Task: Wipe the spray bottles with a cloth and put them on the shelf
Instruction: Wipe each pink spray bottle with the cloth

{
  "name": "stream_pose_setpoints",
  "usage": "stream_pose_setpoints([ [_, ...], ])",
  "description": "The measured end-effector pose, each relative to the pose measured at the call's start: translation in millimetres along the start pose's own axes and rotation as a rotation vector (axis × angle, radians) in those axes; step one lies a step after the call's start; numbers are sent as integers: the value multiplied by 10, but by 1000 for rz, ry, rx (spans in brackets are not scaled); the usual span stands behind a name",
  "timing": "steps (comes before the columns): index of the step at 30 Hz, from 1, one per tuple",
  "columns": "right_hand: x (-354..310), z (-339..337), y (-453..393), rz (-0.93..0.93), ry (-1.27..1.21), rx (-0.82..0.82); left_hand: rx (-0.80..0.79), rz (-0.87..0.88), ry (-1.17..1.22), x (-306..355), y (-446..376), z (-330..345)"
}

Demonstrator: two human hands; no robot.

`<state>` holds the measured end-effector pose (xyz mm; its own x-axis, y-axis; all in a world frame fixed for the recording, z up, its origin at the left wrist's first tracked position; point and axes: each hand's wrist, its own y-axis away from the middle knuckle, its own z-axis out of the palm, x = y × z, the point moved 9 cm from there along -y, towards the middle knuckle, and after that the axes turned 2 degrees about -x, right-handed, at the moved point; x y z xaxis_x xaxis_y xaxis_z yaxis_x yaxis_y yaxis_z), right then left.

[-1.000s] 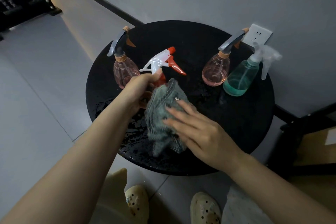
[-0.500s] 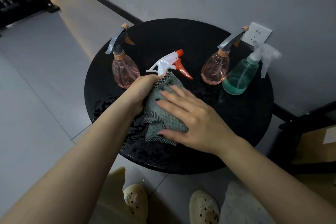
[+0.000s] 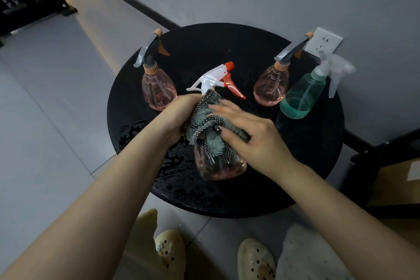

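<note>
Head view: I see left hand (image 3: 179, 118) gripping neck of pink bottle (image 3: 219, 166) mid-table (image 3: 306, 166); right hand (image 3: 247, 136) pressing cloth (image 3: 209, 120) on shoulder. Long axis near-far, nozzle far. Shelf unseen.

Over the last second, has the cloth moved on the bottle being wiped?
Yes. The cloth has slid up toward the white and red trigger head, baring the pink bottle's lower body.

Bare forearms, dark-painted nails, cream perforated clogs (image 3: 170, 254), pale trousers (image 3: 302, 254).
</note>
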<state>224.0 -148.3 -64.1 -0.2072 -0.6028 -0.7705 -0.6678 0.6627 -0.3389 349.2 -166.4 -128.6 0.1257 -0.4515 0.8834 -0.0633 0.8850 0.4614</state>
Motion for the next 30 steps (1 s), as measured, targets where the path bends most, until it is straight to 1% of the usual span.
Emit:
stream_pose_setpoints([
  [2,35,40,31,40,-62,12,0,-6,-18,8,13,-36],
  [4,19,70,123,9,-48,0,16,-1,-73,30,31,-76],
  [6,-36,91,259,-89,16,-39,67,29,-80,81,51,-153],
  [10,-105,133,497,-327,196,-117,149,59,10,165,49,-336],
  [12,-107,157,502,-368,260,-132,160,53,28,172,48,-362],
  [13,-107,165,467,-358,272,-132,154,54,10,165,39,-346],
  [14,-104,167,410,-320,264,-126,139,58,-18,160,37,-308],
  [16,-56,144,248,-165,181,-99,106,50,-50,127,47,-216],
  [18,18,113,94,15,60,-72,58,14,-29,72,44,-126],
  [20,86,97,19,132,-43,-61,25,-3,10,51,45,-63],
  [22,108,102,39,170,-75,-72,36,6,-7,58,55,-61],
  [25,184,117,180,177,-117,-73,102,36,-48,109,93,-127],
  [28,420,151,321,328,-325,-54,132,84,-15,188,120,-177],
  [30,517,196,359,382,-462,-56,104,121,-3,262,150,-151],
])
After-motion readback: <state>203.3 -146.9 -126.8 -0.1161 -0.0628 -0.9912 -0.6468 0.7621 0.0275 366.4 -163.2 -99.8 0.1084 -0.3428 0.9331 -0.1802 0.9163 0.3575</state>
